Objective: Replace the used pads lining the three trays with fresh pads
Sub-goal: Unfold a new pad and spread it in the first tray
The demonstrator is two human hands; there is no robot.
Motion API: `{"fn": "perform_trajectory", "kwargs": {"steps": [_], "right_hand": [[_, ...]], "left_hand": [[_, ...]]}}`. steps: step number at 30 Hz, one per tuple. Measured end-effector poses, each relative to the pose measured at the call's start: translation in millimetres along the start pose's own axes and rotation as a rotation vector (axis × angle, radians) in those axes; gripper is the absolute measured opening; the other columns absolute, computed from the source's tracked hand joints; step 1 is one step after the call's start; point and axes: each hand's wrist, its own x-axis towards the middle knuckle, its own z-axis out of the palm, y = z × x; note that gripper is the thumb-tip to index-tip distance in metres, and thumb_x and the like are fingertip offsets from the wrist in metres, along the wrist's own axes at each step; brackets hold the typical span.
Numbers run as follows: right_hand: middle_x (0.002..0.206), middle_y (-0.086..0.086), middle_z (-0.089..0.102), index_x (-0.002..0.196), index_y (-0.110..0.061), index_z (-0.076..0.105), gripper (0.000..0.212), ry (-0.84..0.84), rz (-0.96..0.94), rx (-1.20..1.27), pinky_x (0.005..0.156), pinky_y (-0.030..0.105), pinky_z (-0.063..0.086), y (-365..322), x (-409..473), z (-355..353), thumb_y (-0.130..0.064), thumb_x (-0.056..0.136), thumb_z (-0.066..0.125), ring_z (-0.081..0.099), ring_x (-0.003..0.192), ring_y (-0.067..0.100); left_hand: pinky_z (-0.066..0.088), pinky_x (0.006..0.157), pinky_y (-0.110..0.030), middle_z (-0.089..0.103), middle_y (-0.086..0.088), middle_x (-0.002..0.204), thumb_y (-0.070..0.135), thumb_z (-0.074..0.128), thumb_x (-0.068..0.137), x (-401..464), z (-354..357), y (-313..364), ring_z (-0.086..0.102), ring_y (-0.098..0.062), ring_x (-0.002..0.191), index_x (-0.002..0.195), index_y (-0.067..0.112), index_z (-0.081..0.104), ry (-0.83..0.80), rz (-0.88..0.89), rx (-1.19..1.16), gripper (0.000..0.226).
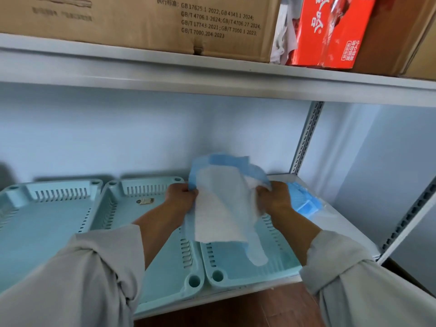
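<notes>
Centrally, left hand [180, 197] & right hand [273, 199] each grip a side of a crumpled blue-white pad [221, 204] above the rt tray [250, 267]; mid tray [169, 256] & left tray [35, 223] bare.

A white metal shelving unit [212, 74] is occupying the scene, standing against a pale blue-white wall [118, 133]. A perforated grey upright [306, 135] is supporting the upper shelf at the rear right, and a second perforated upright [410, 215] is running along the front right corner. The upper shelf is carrying a brown cardboard box [141, 20] printed with standard codes and, beside it, a red carton [330, 31]. Reddish-brown wood flooring [259, 308] is showing below the lower shelf. Soft, even light is falling across the wall.
</notes>
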Motion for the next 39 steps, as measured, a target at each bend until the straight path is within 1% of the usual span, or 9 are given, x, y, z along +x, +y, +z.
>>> {"fn": "perform_trajectory", "kwargs": {"steps": [4,7,12,17,20,24,29,33,39], "right_hand": [[0.086,0.015,0.06,0.112,0.003,0.06,0.027,0.189,0.364,0.191,0.085,0.037,0.048,34.6,9.5,-26.2,-0.006,0.087,0.052,0.057,0.091,0.03],[0.075,0.01,0.05,0.108,0.002,0.055,0.023,0.156,0.495,0.245,0.089,0.048,0.052,64.4,4.3,-30.6,-0.002,0.086,0.05,0.056,0.086,0.034],[0.08,0.018,0.055,0.097,-0.001,0.048,0.016,-0.081,0.605,0.272,0.029,0.028,0.047,84.8,-22.1,-17.0,0.011,0.089,0.042,0.055,0.066,0.032],[0.078,0.015,0.055,0.095,0.0,0.049,0.016,-0.25,0.517,0.247,0.041,0.028,0.054,75.0,-26.6,-8.5,0.012,0.086,0.044,0.057,0.069,0.028],[0.066,0.014,0.048,0.079,-0.004,0.048,0.019,-0.296,0.499,0.438,0.061,0.038,0.056,59.1,-27.4,0.6,0.014,0.083,0.045,0.051,0.059,0.023],[0.071,0.012,0.056,0.082,-0.006,0.057,0.022,-0.4,0.462,0.761,0.074,0.04,0.052,35.8,-28.2,6.2,0.012,0.085,0.045,0.058,0.07,0.022],[0.072,0.008,0.067,0.087,-0.008,0.06,0.027,-0.515,0.426,0.898,0.067,0.033,0.058,12.8,-32.1,1.1,0.01,0.088,0.038,0.066,0.067,0.019],[0.093,0.011,0.064,0.092,-0.013,0.057,0.022,-0.421,0.519,0.977,0.079,0.043,0.05,18.3,-24.2,-20.1,-0.024,0.095,0.037,0.06,0.085,0.027],[0.116,0.014,0.063,0.124,-0.023,0.044,0.07,-0.526,0.566,0.515,0.084,0.046,0.053,51.1,-21.1,-33.2,-0.074,0.076,0.049,0.066,0.096,0.029]], "left_hand": [[0.041,0.066,-0.029,0.058,-0.016,0.089,0.009,0.05,0.093,13.1,-24.3,-29.6,0.053,-0.024,0.07,0.119,0.001,0.061,0.166,-0.026,0.195,0.03],[0.047,0.053,-0.036,0.053,-0.02,0.108,-0.001,0.043,0.091,1.3,-35.1,-51.2,0.053,-0.028,0.069,0.131,0.006,0.041,-0.025,-0.208,0.388,0.041],[0.052,0.088,-0.043,0.028,-0.022,0.147,0.006,0.044,0.089,-6.4,-31.4,-80.2,0.054,-0.036,0.111,0.146,0.038,-0.019,-0.258,-0.192,0.756,0.09],[0.012,0.119,-0.043,-0.012,-0.01,0.159,0.012,0.045,0.09,-9.8,-1.4,-67.8,-0.007,-0.028,0.148,0.151,0.031,-0.007,-0.079,0.299,1.074,0.082],[0.01,0.119,-0.037,-0.002,-0.003,0.16,0.028,0.047,0.093,-15.4,24.5,-62.6,0.0,-0.021,0.149,0.151,0.03,0.005,-0.122,0.628,1.095,0.072],[0.034,0.111,-0.045,0.026,0.002,0.154,0.079,0.057,0.063,-29.8,61.8,-72.2,0.031,-0.021,0.139,0.149,0.033,0.0,-0.555,0.489,0.862,0.112],[0.042,0.097,-0.029,0.056,-0.005,0.135,0.021,0.05,0.091,-20.9,68.7,-64.5,0.054,-0.025,0.121,0.135,0.02,0.048,-0.314,0.362,0.643,0.044],[0.043,0.09,-0.031,0.061,-0.004,0.126,0.015,0.045,0.092,-16.3,21.0,-30.7,0.056,-0.025,0.115,0.118,0.017,0.061,-0.383,0.527,1.021,0.031],[0.043,0.089,-0.034,0.059,-0.003,0.126,0.007,0.047,0.09,-6.9,-27.6,-55.9,0.055,-0.027,0.113,0.126,0.03,0.055,-0.582,0.864,1.807,0.044]]}}
